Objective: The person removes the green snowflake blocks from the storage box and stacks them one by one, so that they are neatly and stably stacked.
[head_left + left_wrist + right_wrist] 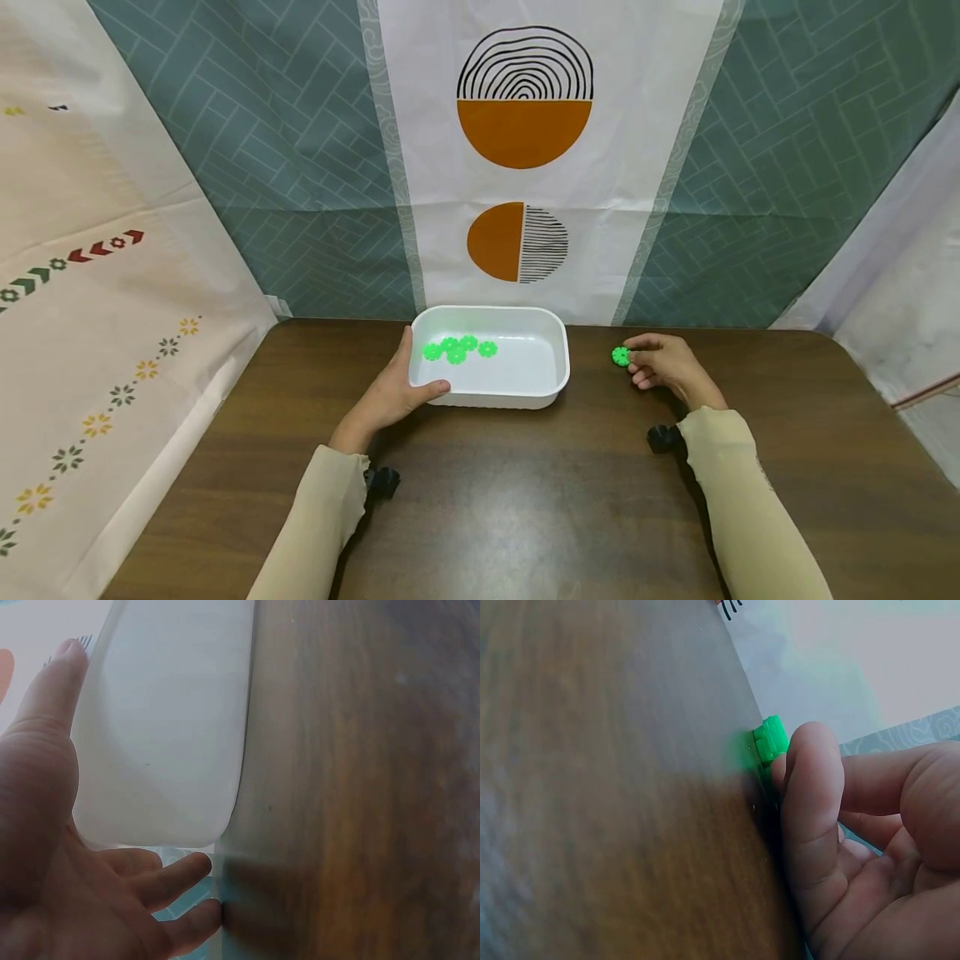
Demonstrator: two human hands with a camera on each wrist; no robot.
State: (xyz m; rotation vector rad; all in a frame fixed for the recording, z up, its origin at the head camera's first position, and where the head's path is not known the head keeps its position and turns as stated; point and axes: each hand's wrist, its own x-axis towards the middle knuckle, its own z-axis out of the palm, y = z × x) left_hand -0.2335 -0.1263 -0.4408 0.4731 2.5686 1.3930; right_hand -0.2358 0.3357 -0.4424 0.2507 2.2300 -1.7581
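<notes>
My right hand (666, 364) pinches a green disc (619, 357) by its edge, right of the white tray (495, 401) — too slack, and it could drop. My left hand (392, 390), fingers wide, braces the tray — uneven pressure might skid it.

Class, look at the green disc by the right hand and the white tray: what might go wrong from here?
The right grip has the lone green disc only at the fingertips, so it might slip.

The left grip spreads around one corner of the white tray; a nudge could jostle the loose discs inside.
</notes>
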